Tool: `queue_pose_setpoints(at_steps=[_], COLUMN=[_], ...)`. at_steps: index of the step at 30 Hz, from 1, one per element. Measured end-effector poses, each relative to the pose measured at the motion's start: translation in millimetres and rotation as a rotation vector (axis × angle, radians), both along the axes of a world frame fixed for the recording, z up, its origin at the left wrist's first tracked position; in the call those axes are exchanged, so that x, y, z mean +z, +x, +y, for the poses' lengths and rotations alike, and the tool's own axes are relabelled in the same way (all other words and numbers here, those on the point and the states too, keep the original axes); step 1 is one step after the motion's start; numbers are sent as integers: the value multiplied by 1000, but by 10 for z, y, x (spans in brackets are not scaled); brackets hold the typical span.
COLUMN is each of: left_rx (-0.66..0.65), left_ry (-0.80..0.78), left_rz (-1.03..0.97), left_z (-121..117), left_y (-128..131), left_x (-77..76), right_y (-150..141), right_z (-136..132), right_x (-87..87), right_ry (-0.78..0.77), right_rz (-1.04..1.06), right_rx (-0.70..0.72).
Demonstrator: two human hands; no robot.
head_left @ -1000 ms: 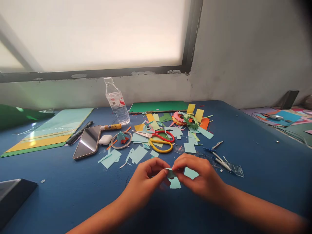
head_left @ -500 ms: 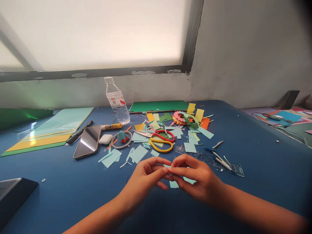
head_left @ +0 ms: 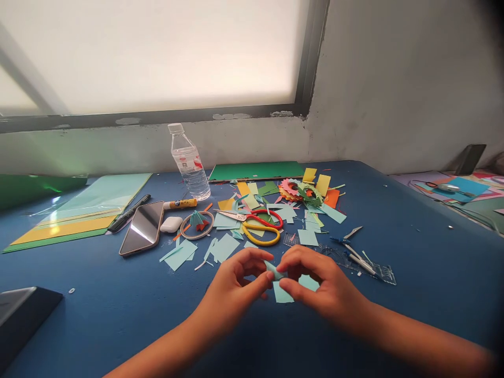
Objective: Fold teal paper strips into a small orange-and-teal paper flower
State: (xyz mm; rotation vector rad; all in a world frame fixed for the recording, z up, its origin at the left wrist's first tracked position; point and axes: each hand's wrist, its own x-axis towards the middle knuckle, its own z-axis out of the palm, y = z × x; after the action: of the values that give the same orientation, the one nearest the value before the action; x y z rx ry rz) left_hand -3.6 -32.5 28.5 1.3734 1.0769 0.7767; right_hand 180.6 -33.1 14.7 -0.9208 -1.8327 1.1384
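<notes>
A small folded piece of pale blue-green paper is held above the table's near middle. My left hand pinches its left side between thumb and fingers. From the other side, my right hand has its index fingertip on the paper's right end, thumb just below. Under the hands lie flat pale blue-green paper pieces, partly hidden. Just beyond them are scissors with one red and one yellow handle, among many paper scraps.
A clear ruler and a compass lie right of the hands. Further left are a phone, a white earbud case, a tape ring, a glue stick and a water bottle. Scalloped paper rings lie behind.
My fingers have spread a little and shifted their grip, so more of the folded paper shows between them. The things on the table stay where they were.
</notes>
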Motion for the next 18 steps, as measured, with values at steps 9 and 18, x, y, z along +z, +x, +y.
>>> queue_pose_setpoints(at_steps=[9, 18], left_rx=[-81, 11], left_ry=[337, 261], left_rz=[215, 82], left_z=[-15, -41], left_y=[-82, -20], left_x=[-47, 51], right_y=[-27, -29], right_z=[7, 18], right_x=[-7, 26], right_ry=[-550, -583], right_rz=[220, 316], right_rx=[42, 33])
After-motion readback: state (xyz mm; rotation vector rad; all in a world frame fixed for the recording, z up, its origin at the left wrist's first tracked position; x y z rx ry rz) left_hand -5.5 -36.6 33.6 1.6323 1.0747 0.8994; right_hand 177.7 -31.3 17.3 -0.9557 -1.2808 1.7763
